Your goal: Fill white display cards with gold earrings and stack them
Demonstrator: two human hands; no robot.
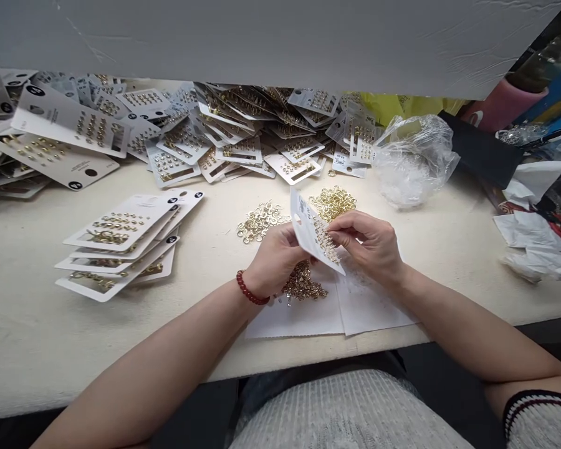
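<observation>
We've got the white card (pixel 308 227) held up over the bench (pixel 215 262), tilted, top edge pointing away from us. Left hand (pixel 273 262) grip is clenched on the card's lower left edge, thumb on the face, fingers behind. Right hand (pixel 371 243) is pinched at the card's right side, fingertips (pixel 333 236) touching the rows of gold rings mounted there; can't tell if a loose ring sits in that pinch. So the card sits between both grips, just above a small heap of gold rings (pixel 303 284) lying on white paper sheets (pixel 336 312). Two more loose ring heaps (pixel 262 221) lie just beyond the card. Stack of filled cards (pixel 126 243) to the left, a big pile of cards (pixel 215 134) at the back, clear plastic bag (pixel 414 159) to the right.
</observation>
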